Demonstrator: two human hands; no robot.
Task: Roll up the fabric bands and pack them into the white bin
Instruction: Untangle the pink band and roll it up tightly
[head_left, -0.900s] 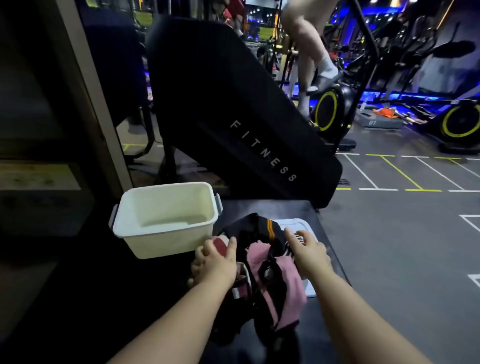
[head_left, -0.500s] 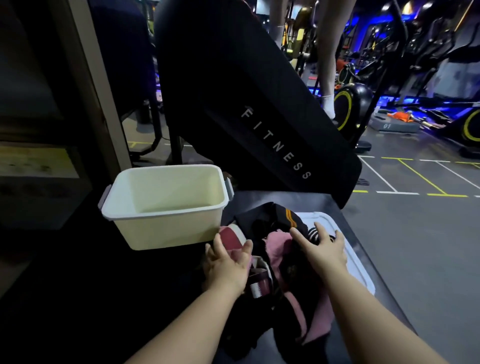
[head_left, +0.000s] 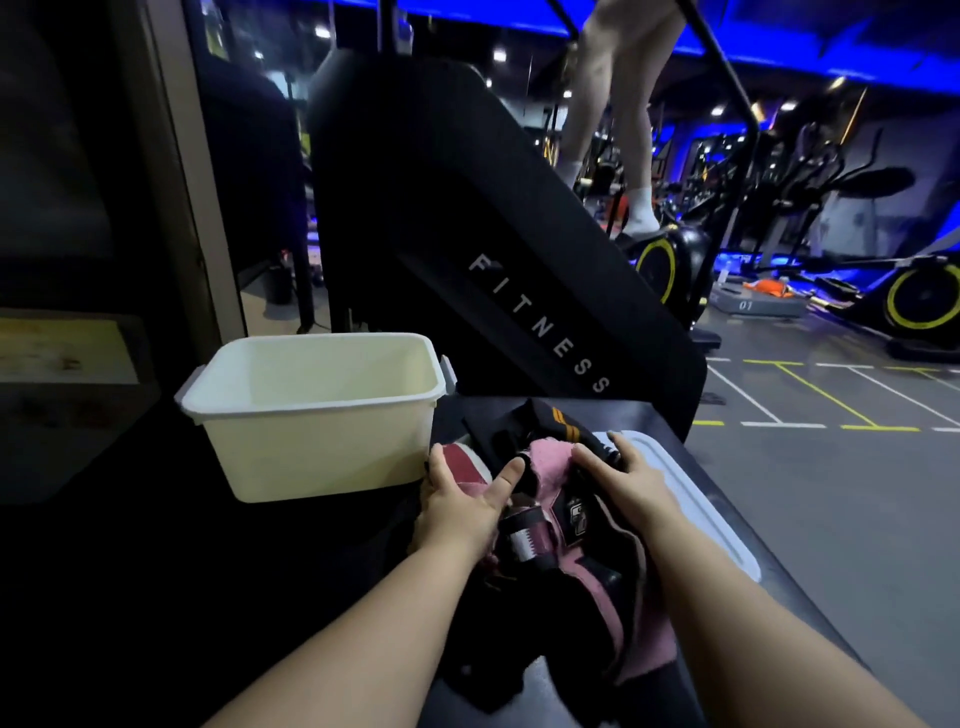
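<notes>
The fabric bands (head_left: 571, 525) lie in one tangled heap on the dark tabletop (head_left: 644, 415), partly over a flat white lid (head_left: 696, 493) and just beside the white bin (head_left: 311, 447), in which no rolled band can be seen. The left hand (head_left: 462, 504) is laid palm down on the near left of the heap, fingers straight and spread, the thumb stretched towards a pink band (head_left: 550, 452) and the fingertips over a maroon band (head_left: 462, 460); nothing is gripped by it. The right hand (head_left: 623, 478) is spread flat over the top of the heap, its fingers only gently bent, and nothing is seen to be pinched. The step in hand is judged to be the sorting out of a single band. It would be done best if one free end were found first and drawn out sideways while the rest of the heap was held down by the other hand, so that the neighbours are not dragged along. In the dim light it cannot be told how many bands are knotted together, so the pull should be kept slow. Once freed, the band should be laid flat and smoothed before being rolled tightly from one end.
</notes>
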